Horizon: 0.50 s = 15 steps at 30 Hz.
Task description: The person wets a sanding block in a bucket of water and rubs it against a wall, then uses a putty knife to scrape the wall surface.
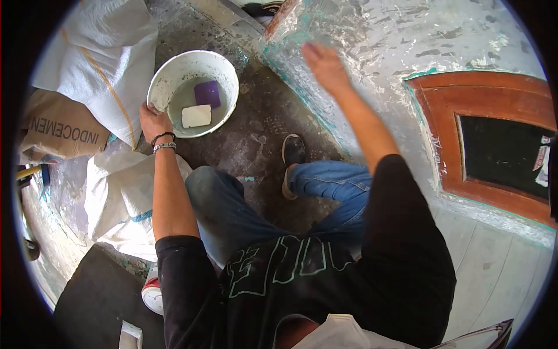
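My left hand [156, 123] grips the near left rim of a white bucket [225, 110], fingers curled over its edge. Cloudy liquid lies in the bucket, along with a white rectangular block [196, 116] and a purple flat piece [207, 93]. Up at the right, my right hand [326, 67] is raised in front of the patchy grey wall [372, 43]. Its fingers point up and to the left, slightly blurred at the tips, and no object shows in it.
White woven sacks [110, 58] and a brown cement bag [64, 125] stand at the left. A wooden-framed dark panel [500, 131] is set in the wall at right. Behind my left arm are a dark board [99, 296] and a can [153, 295].
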Each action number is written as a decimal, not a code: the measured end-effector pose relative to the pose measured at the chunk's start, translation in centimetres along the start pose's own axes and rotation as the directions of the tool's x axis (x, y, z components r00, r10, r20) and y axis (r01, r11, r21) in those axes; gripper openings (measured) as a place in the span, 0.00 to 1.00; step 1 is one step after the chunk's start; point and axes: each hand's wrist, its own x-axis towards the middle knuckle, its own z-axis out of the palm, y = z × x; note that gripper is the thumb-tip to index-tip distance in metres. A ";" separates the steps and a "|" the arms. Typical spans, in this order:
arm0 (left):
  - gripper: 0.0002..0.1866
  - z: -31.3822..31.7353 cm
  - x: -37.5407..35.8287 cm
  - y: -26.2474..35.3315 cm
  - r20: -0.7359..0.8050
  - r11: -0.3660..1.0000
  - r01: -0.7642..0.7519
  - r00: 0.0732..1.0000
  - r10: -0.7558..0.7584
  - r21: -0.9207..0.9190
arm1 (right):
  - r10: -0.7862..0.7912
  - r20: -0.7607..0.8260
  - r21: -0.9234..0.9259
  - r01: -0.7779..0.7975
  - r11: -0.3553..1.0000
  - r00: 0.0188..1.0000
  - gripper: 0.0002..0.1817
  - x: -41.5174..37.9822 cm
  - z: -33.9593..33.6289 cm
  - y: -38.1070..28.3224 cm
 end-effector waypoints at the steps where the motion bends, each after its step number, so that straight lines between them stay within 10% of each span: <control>1: 0.19 0.7 0.4 -0.9 -0.018 1.000 -0.027 0.999 0.027 -0.002 | 0.006 -0.012 -0.008 -0.006 1.000 1.000 0.25 -0.4 0.2 -0.1; 3: 0.19 0.4 0.9 -0.8 -0.009 1.000 -0.020 1.000 0.020 0.003 | -0.189 0.145 -0.114 0.206 0.972 0.971 0.24 -1.8 -0.6 -0.6; 5: 0.18 0.3 0.4 -0.5 -0.001 1.000 -0.026 1.000 0.026 0.008 | 0.038 0.174 0.083 -0.053 0.995 0.984 0.24 -1.5 -5.2 1.8; 7: 0.18 0.5 0.4 -0.3 0.000 1.000 -0.027 1.000 0.027 -0.007 | -0.055 -0.074 -0.131 0.045 0.990 0.996 0.27 0.2 -11.1 6.4; 10: 0.18 0.6 0.4 -0.3 -0.051 0.999 -0.043 0.998 0.042 -0.024 | 0.163 -0.268 -0.329 -0.249 0.911 0.950 0.27 3.6 -20.6 7.0; 12: 0.18 0.5 0.4 -0.2 -0.043 1.000 -0.015 0.999 0.014 -0.018 | 0.124 -0.370 -0.356 -0.264 0.897 0.921 0.29 3.7 -16.3 6.5; 13: 0.18 0.5 0.6 -0.4 -0.040 1.000 -0.027 0.999 0.026 -0.017 | 0.157 -0.161 -0.411 -0.211 0.887 0.974 0.24 1.8 -12.2 7.1; 15: 0.18 0.8 1.0 -0.9 0.006 1.000 -0.003 1.000 0.003 -0.008 | 0.112 0.033 0.013 -0.113 0.994 0.993 0.26 1.0 -5.5 3.8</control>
